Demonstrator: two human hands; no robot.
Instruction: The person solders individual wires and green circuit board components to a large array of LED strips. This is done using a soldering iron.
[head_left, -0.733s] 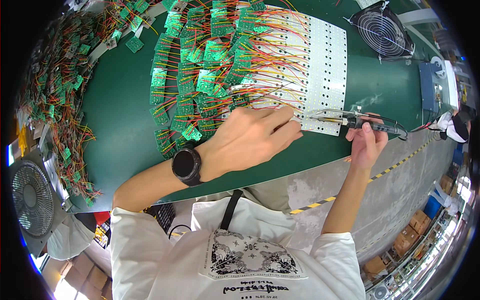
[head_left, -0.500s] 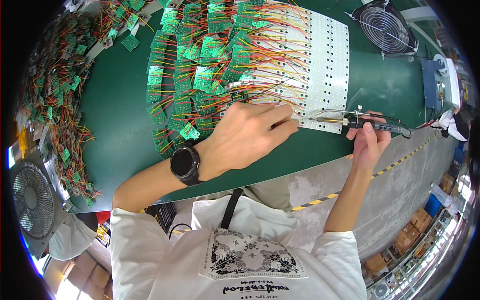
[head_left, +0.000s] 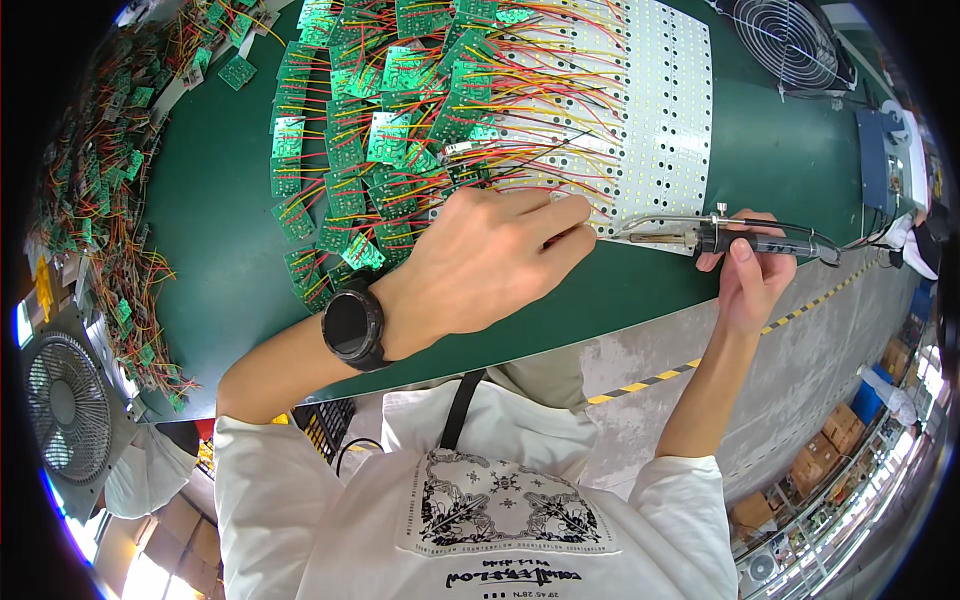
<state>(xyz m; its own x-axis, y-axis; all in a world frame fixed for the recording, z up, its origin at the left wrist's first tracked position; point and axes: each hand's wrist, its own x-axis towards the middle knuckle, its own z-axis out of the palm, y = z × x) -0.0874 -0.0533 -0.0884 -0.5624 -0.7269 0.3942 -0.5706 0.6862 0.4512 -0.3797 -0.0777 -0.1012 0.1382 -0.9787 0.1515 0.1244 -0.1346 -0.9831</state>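
Note:
My right hand [head_left: 750,280] grips a soldering iron [head_left: 775,246] with a thin metal feed tube [head_left: 665,220] along its top. The iron points left, its tip close to the fingertips of my left hand [head_left: 490,260]. My left hand is closed in a pinch at the near edge of a white LED panel [head_left: 680,130]; what lies between the fingers is hidden. Red and yellow wires [head_left: 565,95] run from the panel to rows of green circuit boards [head_left: 345,150] on its left. Some boards lie partly under my left hand.
A heap of wired circuit boards [head_left: 105,200] fills the far left, beside the green tabletop [head_left: 215,270]. A black fan with a wire guard [head_left: 790,40] stands at the back right, near a blue box-shaped unit [head_left: 880,160]. Another fan [head_left: 68,400] is at the lower left.
The table and panel have shifted slightly in view. The iron's tip has come closer to my left fingertips, and my left hand keeps its pinch.

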